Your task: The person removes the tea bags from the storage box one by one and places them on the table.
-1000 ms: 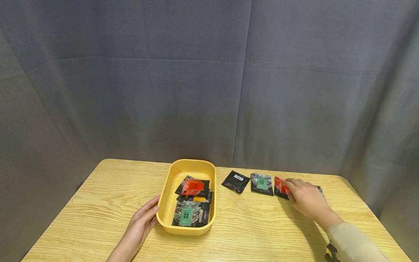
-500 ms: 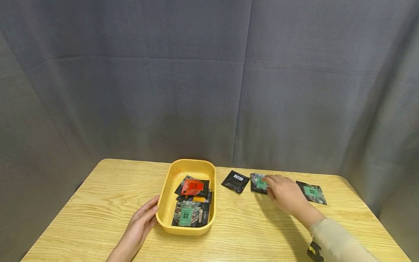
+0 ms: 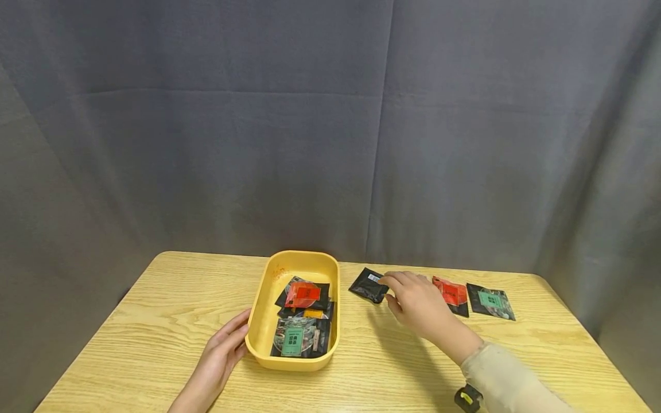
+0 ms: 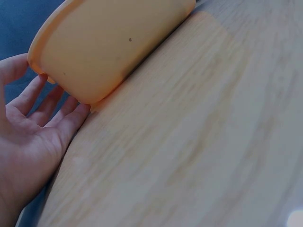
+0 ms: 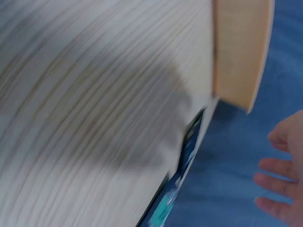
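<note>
A yellow plastic box holds several flat dark sachets, with a red-labelled sachet on top and a green-labelled one at the near end. My left hand touches the box's near left side with extended fingertips. To the right, my right hand hovers over the row of sachets, its fingers loosely bent and holding nothing. Nearest those fingertips lies a black sachet, back side up with a white barcode label. Another green-labelled sachet shows in the right wrist view; my hand hides it in the head view.
Farther right lie a red-labelled sachet and a green-labelled sachet. The wooden table ends at a grey curtain behind and at both sides.
My right hand has moved left along the row, from over the red-labelled sachet past the green-labelled one to the black sachet. The left hand and the box stay in place.
</note>
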Tool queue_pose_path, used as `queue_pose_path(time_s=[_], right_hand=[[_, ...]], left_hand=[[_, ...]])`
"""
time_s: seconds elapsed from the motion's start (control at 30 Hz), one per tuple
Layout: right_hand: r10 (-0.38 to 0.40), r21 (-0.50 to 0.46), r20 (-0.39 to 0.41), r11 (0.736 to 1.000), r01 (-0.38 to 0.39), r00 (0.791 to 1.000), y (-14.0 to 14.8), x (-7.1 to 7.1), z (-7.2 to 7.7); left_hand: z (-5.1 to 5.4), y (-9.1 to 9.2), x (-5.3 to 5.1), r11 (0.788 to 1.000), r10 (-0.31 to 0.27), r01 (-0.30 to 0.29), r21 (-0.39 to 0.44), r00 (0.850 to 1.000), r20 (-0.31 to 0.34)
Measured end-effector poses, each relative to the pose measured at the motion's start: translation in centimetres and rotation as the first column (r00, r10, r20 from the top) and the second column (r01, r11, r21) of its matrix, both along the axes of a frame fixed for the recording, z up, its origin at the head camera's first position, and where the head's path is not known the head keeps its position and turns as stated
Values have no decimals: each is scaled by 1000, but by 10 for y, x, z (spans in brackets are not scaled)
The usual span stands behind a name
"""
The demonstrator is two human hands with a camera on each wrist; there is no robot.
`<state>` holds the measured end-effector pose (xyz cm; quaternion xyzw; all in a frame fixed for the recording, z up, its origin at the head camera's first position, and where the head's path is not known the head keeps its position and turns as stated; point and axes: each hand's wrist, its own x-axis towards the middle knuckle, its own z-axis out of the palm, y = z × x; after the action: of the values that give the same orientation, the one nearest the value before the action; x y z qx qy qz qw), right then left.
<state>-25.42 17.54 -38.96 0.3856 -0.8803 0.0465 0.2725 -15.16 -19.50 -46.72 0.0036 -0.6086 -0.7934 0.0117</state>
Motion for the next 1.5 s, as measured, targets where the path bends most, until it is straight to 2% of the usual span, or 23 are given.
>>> queue_pose_path(time_s=[0.23, 0.47, 0.63, 1.0, 1.2, 1.5], right_hand=[[15, -30, 23, 999, -15, 1000, -24, 10, 7], [51, -65, 95, 997, -45, 994, -48, 16, 8], [67, -52, 107, 997, -61, 992, -64, 19, 7], [96, -42, 142, 995, -91, 985, -92, 19, -4], [95, -1, 145, 995, -96, 985, -103, 19, -5], [90, 54, 190, 993, -102, 978, -127, 13, -8]], left_hand=[[0, 0, -1, 1000, -7, 7, 0, 1000, 2], [-1, 0, 0, 1000, -6, 6, -6, 1000, -22], [-1, -1, 0, 1000, -6, 6, -4, 1000, -28], [0, 0, 0, 1000, -13, 13, -3, 1000, -23], [1, 0, 0, 1000, -18, 18, 2, 1000, 3], [1, 0, 0, 1000, -7, 7, -13, 1000, 0]])
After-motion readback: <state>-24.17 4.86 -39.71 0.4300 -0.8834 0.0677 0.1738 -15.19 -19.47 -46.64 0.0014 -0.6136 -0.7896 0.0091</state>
